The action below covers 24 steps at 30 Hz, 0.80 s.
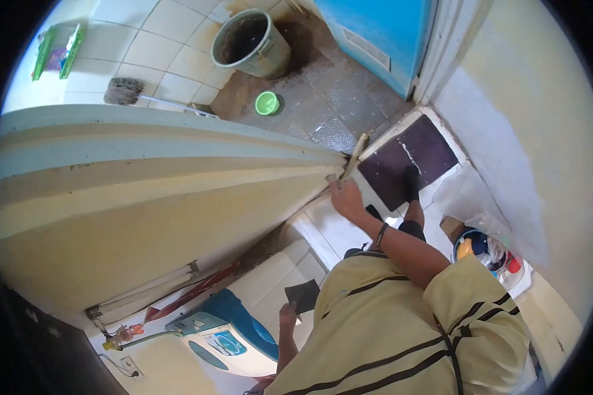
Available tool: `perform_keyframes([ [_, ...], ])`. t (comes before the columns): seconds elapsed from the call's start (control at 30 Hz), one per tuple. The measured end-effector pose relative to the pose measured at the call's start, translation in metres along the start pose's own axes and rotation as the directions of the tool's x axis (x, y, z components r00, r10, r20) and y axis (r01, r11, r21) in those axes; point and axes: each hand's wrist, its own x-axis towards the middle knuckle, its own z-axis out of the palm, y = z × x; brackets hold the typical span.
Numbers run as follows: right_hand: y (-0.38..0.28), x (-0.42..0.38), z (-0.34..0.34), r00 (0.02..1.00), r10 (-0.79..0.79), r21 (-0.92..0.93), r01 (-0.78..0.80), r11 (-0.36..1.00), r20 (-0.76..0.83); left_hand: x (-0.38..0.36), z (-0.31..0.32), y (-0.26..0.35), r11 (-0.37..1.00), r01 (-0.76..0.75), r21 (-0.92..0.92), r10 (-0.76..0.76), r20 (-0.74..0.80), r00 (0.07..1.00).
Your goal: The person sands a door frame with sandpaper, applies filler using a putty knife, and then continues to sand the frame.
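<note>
My left hand [288, 315] grips a dark, flat, square-cornered sheet [302, 296] beside the washing machine. Farther forward, my right hand [346, 197] is at the end of the wall by the doorway, its fingers bent together near the wall edge; whatever they hold is too small to make out. Just beyond that hand, a light wooden strip [356, 155] leans at the wall's corner. A dark band circles my right wrist.
A dark mat [408, 161] lies at the doorway under one foot. Beyond are a grey bucket [242, 41], a green bowl [267, 103], a mop [124, 91] and a blue door [369, 33]. A filled basin [481, 249] stands right; a washing machine [234, 342] is lower left.
</note>
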Motion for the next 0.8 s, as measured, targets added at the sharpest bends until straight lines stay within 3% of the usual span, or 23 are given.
perform_keyframes([
  [0.1, 0.015, 0.002, -0.030, 0.998, 0.048, 0.024, -0.047, 0.999, -0.029, 0.024, 0.006, -0.026, 0.999, -0.041, 0.029, 0.040, 0.024, 0.999],
  [0.2, 0.026, 0.004, -0.056, 0.995, 0.078, 0.064, -0.074, 0.995, -0.067, 0.035, 0.008, -0.028, 0.995, 0.019, 0.095, -0.020, 0.008, 1.000],
  [0.4, 0.035, -0.004, -0.106, 0.978, 0.145, 0.083, -0.134, 0.987, -0.150, 0.043, -0.003, -0.025, 0.998, -0.035, -0.060, 0.038, 0.062, 0.997],
  [0.47, 0.048, -0.011, -0.115, 0.969, 0.132, 0.117, -0.109, 0.987, -0.210, 0.041, -0.005, -0.020, 0.995, 0.025, -0.097, -0.017, 0.079, 0.997],
  [0.53, 0.055, -0.018, -0.123, 0.957, 0.224, 0.238, -0.178, 0.955, -0.183, 0.038, -0.008, -0.012, 0.996, 0.027, -0.089, -0.020, 0.073, 0.997],
  [0.63, 0.051, -0.030, -0.137, 0.952, 0.247, 0.318, -0.181, 0.931, -0.182, 0.038, -0.006, 0.003, 0.992, 0.077, 0.103, -0.082, 0.042, 0.996],
  [0.73, 0.048, -0.029, -0.143, 0.959, 0.204, 0.391, -0.114, 0.913, -0.197, 0.051, -0.008, -0.002, 0.992, 0.108, 0.058, -0.114, 0.108, 0.988],
  [0.8, 0.027, -0.029, -0.158, 0.959, 0.245, 0.320, -0.189, 0.928, -0.145, 0.049, -0.003, -0.014, 0.998, 0.050, -0.024, -0.047, 0.122, 0.991],
])
